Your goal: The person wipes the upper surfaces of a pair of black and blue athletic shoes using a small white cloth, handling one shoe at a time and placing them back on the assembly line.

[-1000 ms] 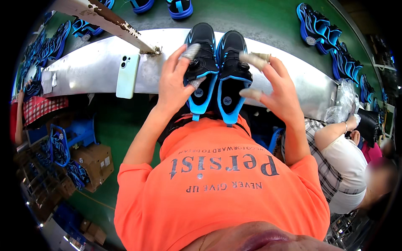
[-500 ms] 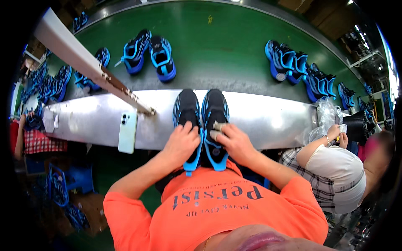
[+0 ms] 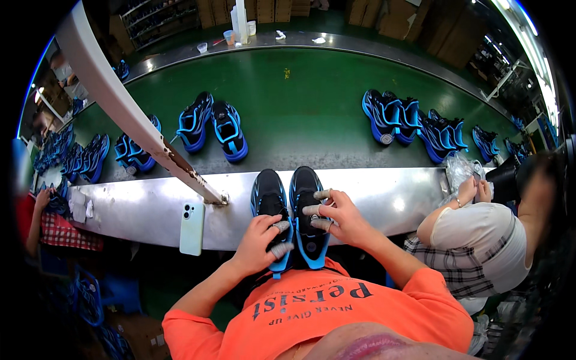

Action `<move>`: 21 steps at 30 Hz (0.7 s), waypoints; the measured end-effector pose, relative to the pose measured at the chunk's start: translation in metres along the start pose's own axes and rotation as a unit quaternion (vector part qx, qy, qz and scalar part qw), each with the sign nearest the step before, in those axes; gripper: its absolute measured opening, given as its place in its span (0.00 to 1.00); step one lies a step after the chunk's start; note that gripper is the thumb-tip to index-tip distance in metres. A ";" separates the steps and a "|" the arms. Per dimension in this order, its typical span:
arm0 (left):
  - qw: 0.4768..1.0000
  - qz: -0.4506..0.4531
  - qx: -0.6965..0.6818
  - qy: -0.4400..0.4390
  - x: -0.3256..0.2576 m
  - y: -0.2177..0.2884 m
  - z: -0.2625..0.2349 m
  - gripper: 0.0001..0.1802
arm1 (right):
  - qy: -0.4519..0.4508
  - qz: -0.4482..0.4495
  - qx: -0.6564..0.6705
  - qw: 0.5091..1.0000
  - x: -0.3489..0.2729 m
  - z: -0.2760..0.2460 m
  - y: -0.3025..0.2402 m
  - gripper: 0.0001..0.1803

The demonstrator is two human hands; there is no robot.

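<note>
- the green conveyor belt (image 3: 300, 102) filled the upper half of the frame, with one pair of blue shoes (image 3: 211, 126) at upper left and a bunch of pairs (image 3: 414, 123) at upper right. those looked like they could pile up if nobody cleared them.
- the steel ledge (image 3: 138, 210) ran across the middle. the black and blue pair of sneakers (image 3: 291, 216) sat on it dead centre, heels hanging over the near edge, so my guess is a sloppy push could've tipped them into the lap.
- the mint phone (image 3: 192, 228) lay at centre left, also poking over the edge, easy to knock off.
- left hand (image 3: 255, 246) rested curled on the left shoe's heel, taped fingertips down, not really clamped.
- right hand (image 3: 339, 219) pressed spread fingers on the right shoe, loose too.
- containers: only a clear plastic bag (image 3: 459, 171) at the right, couldn't tell what was in it.
</note>
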State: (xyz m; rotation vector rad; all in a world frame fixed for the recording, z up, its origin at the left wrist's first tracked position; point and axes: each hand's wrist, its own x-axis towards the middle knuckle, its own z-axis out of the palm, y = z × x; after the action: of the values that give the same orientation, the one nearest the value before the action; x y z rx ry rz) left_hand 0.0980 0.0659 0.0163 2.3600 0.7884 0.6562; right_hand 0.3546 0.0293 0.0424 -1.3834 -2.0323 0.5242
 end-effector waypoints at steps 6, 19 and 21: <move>0.993 0.014 0.089 0.073 0.015 0.008 0.010 0.12 | -0.071 0.022 -0.056 0.996 -0.011 0.017 0.013 0.19; 0.996 -0.077 -0.017 0.040 0.002 0.017 0.013 0.23 | -0.064 -0.012 0.026 0.998 -0.029 0.006 0.005 0.15; 0.997 -0.062 -0.032 -0.033 0.007 0.011 0.010 0.23 | -0.110 0.006 0.064 0.992 -0.031 0.003 0.020 0.17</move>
State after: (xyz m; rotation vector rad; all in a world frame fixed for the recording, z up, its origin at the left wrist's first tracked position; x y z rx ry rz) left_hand 0.1130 0.0596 0.0173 2.2424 0.8629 0.5413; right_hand 0.3738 0.0081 0.0192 -1.3097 -2.1214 0.8284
